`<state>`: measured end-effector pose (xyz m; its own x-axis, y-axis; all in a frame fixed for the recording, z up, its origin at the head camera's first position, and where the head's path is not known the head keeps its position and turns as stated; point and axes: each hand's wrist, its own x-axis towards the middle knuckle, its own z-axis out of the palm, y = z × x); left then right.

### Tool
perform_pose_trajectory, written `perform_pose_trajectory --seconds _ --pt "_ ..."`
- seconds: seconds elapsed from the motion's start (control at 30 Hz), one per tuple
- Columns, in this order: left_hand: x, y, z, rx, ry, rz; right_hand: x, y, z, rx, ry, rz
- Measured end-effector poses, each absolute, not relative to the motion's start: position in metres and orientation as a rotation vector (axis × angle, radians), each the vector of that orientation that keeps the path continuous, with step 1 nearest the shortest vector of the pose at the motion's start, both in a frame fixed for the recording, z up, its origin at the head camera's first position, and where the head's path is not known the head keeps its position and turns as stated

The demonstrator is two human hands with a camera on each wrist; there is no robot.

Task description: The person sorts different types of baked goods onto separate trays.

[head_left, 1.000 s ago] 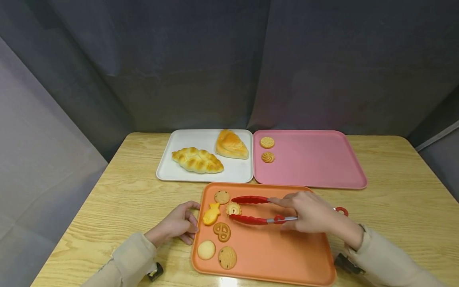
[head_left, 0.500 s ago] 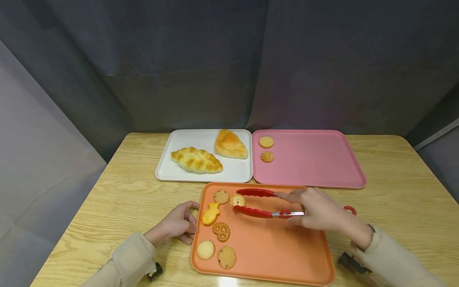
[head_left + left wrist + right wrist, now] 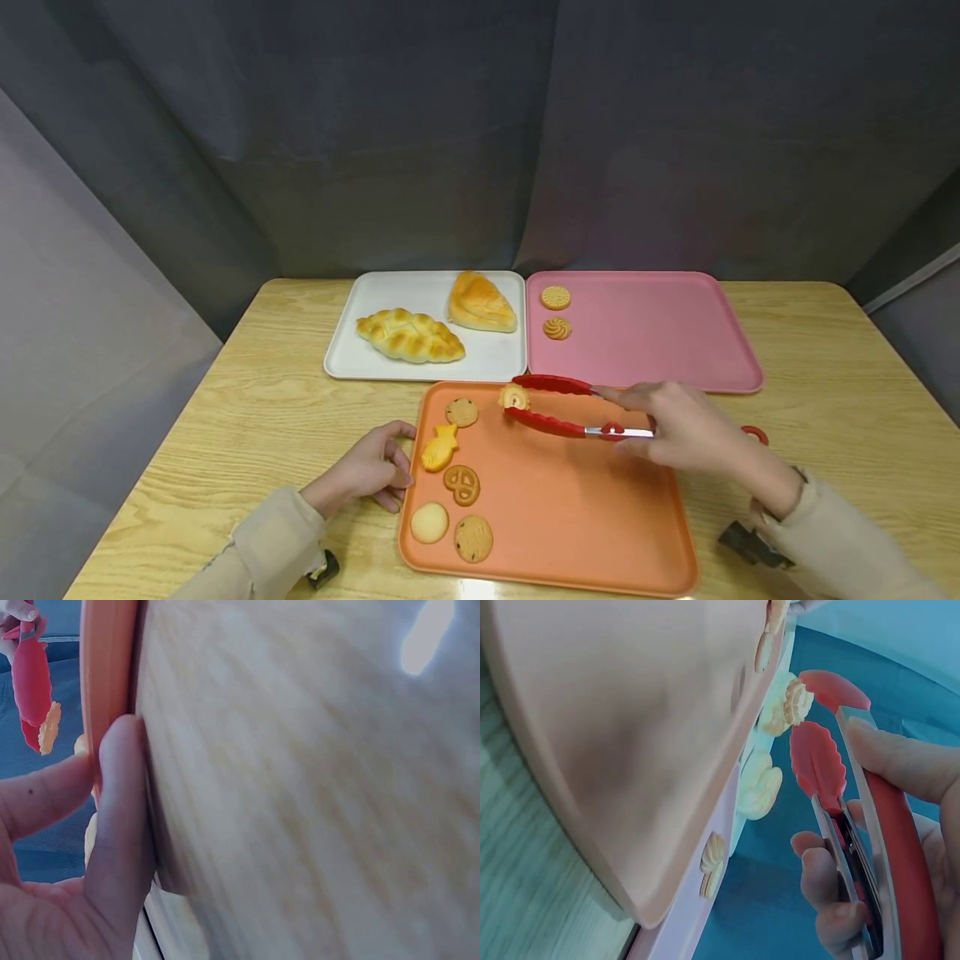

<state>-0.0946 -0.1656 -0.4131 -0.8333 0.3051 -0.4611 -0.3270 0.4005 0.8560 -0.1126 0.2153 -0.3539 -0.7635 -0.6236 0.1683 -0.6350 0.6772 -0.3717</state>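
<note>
My right hand point(image 3: 678, 425) grips a pair of red-tipped metal tongs point(image 3: 551, 425). Between the tong tips is a round cookie with a frilled edge point(image 3: 514, 399), held above the orange tray point(image 3: 577, 525); the right wrist view shows the cookie point(image 3: 798, 701) clear of the tray. At the tray's left rim, my left hand point(image 3: 371, 467) pinches the edge between thumb and finger, as the left wrist view shows. On the tray's left side lie a chocolate chip cookie point(image 3: 462, 412), a yellow fish-shaped cake point(image 3: 440, 447), a pretzel cookie point(image 3: 462, 485), a plain round cookie point(image 3: 430, 522) and a larger chip cookie point(image 3: 474, 538).
Behind the orange tray stands a white tray point(image 3: 345, 358) with a braided loaf point(image 3: 411, 336) and a triangular pastry point(image 3: 482, 302). Beside it, a pink tray point(image 3: 660, 333) bears a round biscuit point(image 3: 556, 297) and a swirl cookie point(image 3: 557, 328). A dark curtain point(image 3: 375, 133) hangs behind the table.
My right hand has moved the tongs and the frilled cookie away from me and to the right, off its place near the fish-shaped cake. The left hand has stayed at the rim.
</note>
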Motion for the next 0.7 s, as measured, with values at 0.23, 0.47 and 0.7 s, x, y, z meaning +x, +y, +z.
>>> perform_pose_trajectory --seconds 0.23,0.47,0.7 --pt "-0.094 -0.165 -0.412 -0.012 2.092 1.466 -0.116 0.225 -0.354 1.031 -2.789 0.591" --pt "-0.094 -0.165 -0.412 -0.012 2.095 1.468 -0.12 0.232 -0.354 0.983 -2.755 0.596" --pt "-0.094 -0.166 -0.413 -0.018 2.102 1.465 -0.124 0.239 -0.356 0.919 -2.788 0.566"
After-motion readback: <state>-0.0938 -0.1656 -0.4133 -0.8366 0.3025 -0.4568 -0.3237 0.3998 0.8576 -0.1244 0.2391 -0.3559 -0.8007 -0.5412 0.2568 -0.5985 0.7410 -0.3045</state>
